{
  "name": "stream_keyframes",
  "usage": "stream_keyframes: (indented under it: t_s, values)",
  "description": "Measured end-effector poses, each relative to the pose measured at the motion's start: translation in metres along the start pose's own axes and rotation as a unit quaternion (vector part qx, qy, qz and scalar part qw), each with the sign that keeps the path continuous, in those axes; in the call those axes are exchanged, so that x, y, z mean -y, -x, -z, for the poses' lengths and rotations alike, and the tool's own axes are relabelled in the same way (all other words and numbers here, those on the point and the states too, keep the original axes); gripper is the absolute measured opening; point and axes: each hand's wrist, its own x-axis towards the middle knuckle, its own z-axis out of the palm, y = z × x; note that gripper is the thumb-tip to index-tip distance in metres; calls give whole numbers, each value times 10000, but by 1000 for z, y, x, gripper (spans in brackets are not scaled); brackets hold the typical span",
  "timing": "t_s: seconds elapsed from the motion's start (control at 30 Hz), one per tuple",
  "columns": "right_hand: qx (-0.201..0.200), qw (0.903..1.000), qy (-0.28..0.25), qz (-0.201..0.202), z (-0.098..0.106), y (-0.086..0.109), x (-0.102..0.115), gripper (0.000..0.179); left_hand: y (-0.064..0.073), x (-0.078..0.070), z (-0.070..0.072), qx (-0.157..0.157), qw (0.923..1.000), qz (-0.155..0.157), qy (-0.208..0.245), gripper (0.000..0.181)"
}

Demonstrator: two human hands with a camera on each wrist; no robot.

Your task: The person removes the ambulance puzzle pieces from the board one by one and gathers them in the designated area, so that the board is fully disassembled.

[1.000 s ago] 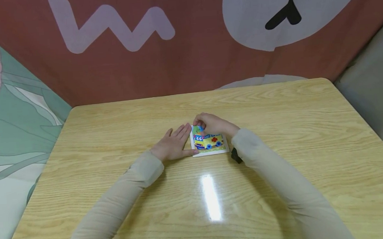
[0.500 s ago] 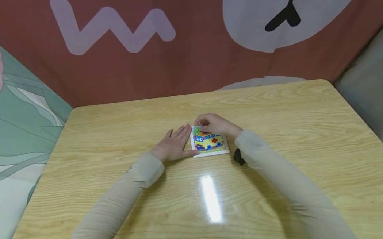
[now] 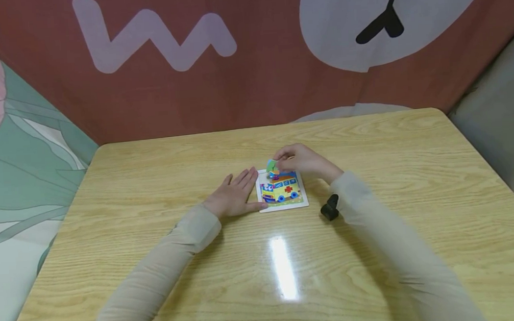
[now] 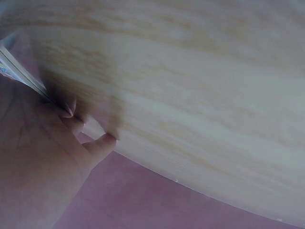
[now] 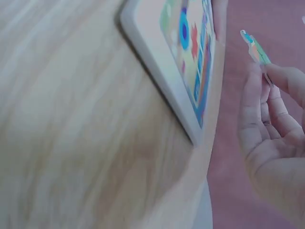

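A small jigsaw puzzle in a white frame (image 3: 288, 207) lies on the table, its picture a yellow ambulance (image 3: 281, 192) with a red cross. My left hand (image 3: 229, 196) rests at its left side, fingers extended toward the upper corner and thumb over the lower one; the left wrist view shows the frame's edge (image 4: 23, 76) beside the hand. Between thumb and fingers, my right hand (image 3: 305, 163) pinches a puzzle piece (image 3: 272, 167), green and blue with some orange. In the right wrist view this piece (image 5: 258, 50) is raised and tilted. Pale backing shows at the puzzle's upper left.
The wood-grain table (image 3: 173, 170) reaches back to a reddish-brown cloth (image 3: 261, 86) with pale shapes. A black device (image 3: 329, 207) sits under my right sleeve. Light reflects off the tabletop in front of the puzzle.
My right hand has lifted the puzzle piece out of the upper left of the puzzle and moved slightly right with it. My left hand stays in place.
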Motion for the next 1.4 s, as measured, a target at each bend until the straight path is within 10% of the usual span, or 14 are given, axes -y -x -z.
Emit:
stream_keyframes:
  t_s: [0.73, 1.4]
  values:
    - [-1008, 9903, -869, -399, 54, 29, -40, 43, 2, -1, -2, 3, 10000, -4, 24, 94]
    - [-1099, 9822, -1339, -728, 80, 38, -74, 51, 1, -1, 0, -115, 9999, -66, 16, 91]
